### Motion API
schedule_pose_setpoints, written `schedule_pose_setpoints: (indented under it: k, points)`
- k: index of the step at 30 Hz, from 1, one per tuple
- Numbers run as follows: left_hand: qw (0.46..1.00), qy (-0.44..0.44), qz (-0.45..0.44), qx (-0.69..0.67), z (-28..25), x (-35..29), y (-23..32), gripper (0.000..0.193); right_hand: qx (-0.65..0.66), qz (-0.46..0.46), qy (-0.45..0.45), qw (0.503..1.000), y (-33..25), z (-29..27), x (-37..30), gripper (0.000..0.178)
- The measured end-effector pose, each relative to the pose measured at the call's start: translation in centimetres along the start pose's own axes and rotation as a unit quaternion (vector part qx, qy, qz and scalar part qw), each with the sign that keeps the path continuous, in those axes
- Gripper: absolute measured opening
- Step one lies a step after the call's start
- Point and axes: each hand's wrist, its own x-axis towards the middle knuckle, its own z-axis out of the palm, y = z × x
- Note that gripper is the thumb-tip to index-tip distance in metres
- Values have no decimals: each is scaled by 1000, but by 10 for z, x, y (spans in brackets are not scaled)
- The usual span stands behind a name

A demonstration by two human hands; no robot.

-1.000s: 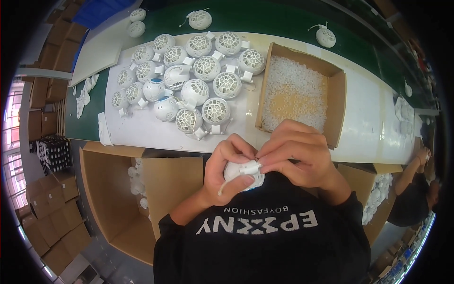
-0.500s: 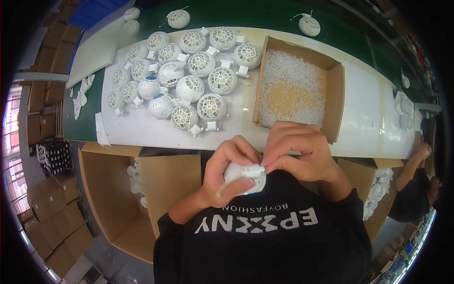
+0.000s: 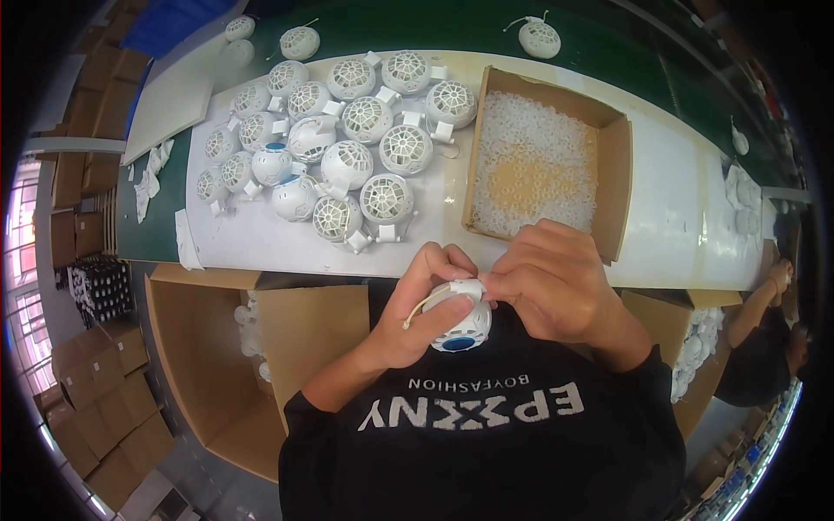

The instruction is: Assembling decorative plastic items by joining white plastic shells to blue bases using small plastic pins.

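My left hand [image 3: 407,317] is closed around a round white plastic housing [image 3: 472,330] with a dark blue oval window at its lower side. A thin pale cable [image 3: 418,310] with a small plug hangs from the housing over the left thumb. Fingers and thumb of my right hand [image 3: 556,282] are pinched at the right end of the white block on top of the housing. Whatever lies between those fingertips is hidden. Just beyond my right hand stands a shallow cardboard box [image 3: 617,187] holding many small translucent rings [image 3: 543,126].
Several white slotted housings [image 3: 365,120] cover the left of the white table [image 3: 287,253]. Beyond it, a green belt [image 3: 452,30] carries a few more. Open cartons [image 3: 317,334] with white parts stand below on both sides. A person [image 3: 764,347] is at the far right.
The housing has tipped in my left hand, so its blue window and cable now show. My right hand has turned, its fingers curled tighter. Housings on the green belt have shifted left.
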Motion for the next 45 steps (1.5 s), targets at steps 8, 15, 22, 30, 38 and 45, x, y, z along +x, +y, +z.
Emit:
schedule_pose_setpoints:
  k: [8, 15, 22, 30, 38, 45]
  points:
    - [998, 35, 44, -37, -5, -6, -2, 43, -38, 173, 88, 980, 31, -9, 9, 19]
    - [993, 118, -12, 24, -23, -12, -10, 88, -215, 334, -94, 913, 61, 10, -4, 18]
    - [962, 38, 53, -264, -21, -7, -16, 100, -215, 366, -121, 897, 69, 24, 1, 14]
    - [990, 81, 114, 26, -13, -1, -2, 74, -36, 371, 52, 926, 57, 9, -3, 15]
    - [951, 128, 205, 194, -18, 1, -6, 49, 287, 330, 90, 895, 11, 12, -14, 20]
    - [922, 125, 242, 276, -11, 4, -4, 43, 484, 323, 123, 804, 12, 36, -16, 17]
